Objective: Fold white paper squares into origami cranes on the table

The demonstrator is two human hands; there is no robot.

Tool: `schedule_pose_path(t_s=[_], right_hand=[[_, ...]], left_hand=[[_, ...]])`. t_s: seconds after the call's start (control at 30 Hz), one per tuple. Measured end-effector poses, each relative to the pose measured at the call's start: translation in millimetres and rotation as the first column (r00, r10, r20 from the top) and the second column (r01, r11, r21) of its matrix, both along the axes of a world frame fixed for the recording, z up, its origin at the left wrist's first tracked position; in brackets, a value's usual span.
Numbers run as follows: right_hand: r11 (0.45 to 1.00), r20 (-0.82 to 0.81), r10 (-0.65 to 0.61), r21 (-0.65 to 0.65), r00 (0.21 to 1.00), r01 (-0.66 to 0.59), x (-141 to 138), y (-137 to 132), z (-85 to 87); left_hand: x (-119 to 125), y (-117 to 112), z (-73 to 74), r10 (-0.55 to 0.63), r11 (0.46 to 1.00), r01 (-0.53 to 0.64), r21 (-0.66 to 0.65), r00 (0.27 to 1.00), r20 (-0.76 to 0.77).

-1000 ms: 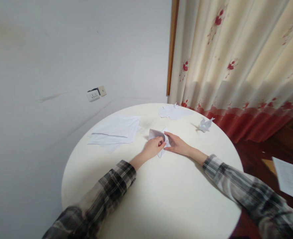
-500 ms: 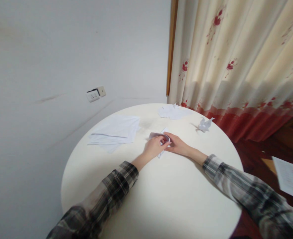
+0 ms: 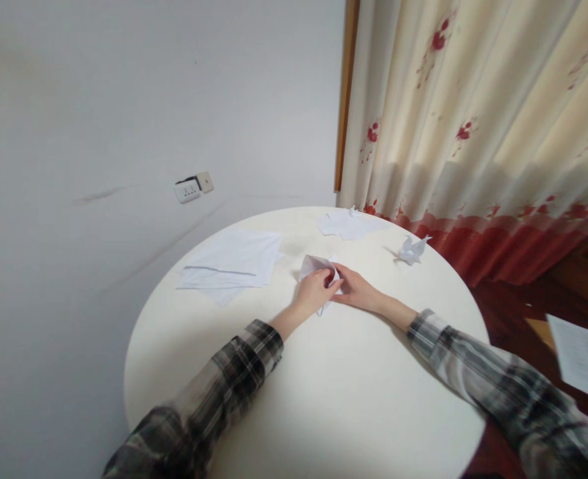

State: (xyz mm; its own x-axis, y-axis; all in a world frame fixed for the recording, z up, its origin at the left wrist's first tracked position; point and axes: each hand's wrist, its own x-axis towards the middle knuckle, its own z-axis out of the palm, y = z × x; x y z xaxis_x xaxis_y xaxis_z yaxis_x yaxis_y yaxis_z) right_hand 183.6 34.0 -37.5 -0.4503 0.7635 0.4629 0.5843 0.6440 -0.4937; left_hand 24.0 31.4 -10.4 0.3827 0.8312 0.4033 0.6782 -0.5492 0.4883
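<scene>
A small folded piece of white paper (image 3: 315, 263) lies at the middle of the round white table, one flap of it raised. My left hand (image 3: 312, 291) is closed on that flap, its fingers curled inside the fold. From the other side my right hand (image 3: 354, 289) grips the paper's right edge, fingers behind and thumb in front. A lower point of the paper shows below the hands against the tabletop. The fingers cover much of the paper, so its full shape is hidden.
A stack of white paper sheets (image 3: 229, 259) lies left on the table (image 3: 294, 412). Flat paper pieces (image 3: 348, 224) sit at the far edge. A folded paper crane (image 3: 412, 250) stands at the right. Beyond are a wall socket (image 3: 187, 191), a curtain (image 3: 468, 120) and a printed sheet (image 3: 581, 356).
The raised flap, curved over before, now stands more upright and spreads wider above my left hand. My left hand has shifted slightly right; my right hand has stayed nearly in place.
</scene>
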Motion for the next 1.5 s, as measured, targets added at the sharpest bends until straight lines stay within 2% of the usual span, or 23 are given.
schedule_pose_path(t_s=[0.2, 0.37, 0.53, 0.77, 0.93, 1.17, 1.37, 1.5], right_hand=[[1.0, -0.014, -0.01, -0.002, 1.0, 0.01, 1, 1, -2.8], [1.0, -0.017, -0.018, -0.019, 1.0, 0.018, 1, -1, -1.0], [1.0, -0.025, -0.012, -0.019, 1.0, 0.012, 2, -2, 0.3], [1.0, -0.022, -0.013, -0.021, 1.0, 0.013, 1, -2, 0.3], [0.999, -0.014, -0.02, -0.027, 1.0, 0.02, 1, -1, 0.3], [1.0, -0.008, 0.007, -0.016, 1.0, -0.007, 1, -2, 4.8], [1.0, 0.009, 0.002, -0.014, 1.0, -0.002, 0, -5, 10.1], [1.0, 0.026, -0.007, 0.023, 1.0, 0.007, -1, -6, 8.5]], left_hand=[[0, 10, -9.5, 0.002, 0.994, 0.01, -0.107, 0.993, 0.117], [-2, 19, -18.5, -0.043, 0.981, 0.084, -0.174, 0.972, 0.23], [-3, 27, -26.4, -0.027, 0.965, 0.102, -0.241, 0.955, 0.296], [-3, 27, -25.7, -0.057, 0.948, 0.153, -0.279, 0.944, 0.325], [-3, 26, -23.2, -0.097, 0.957, 0.166, -0.238, 0.956, 0.278], [-2, 24, -17.7, 0.026, 0.964, 0.018, -0.267, 0.987, 0.161], [-4, 23, -18.3, 0.016, 0.985, -0.006, -0.174, 0.998, 0.057], [-5, 23, -19.6, -0.03, 0.995, 0.028, -0.099, 1.0, -0.011]])
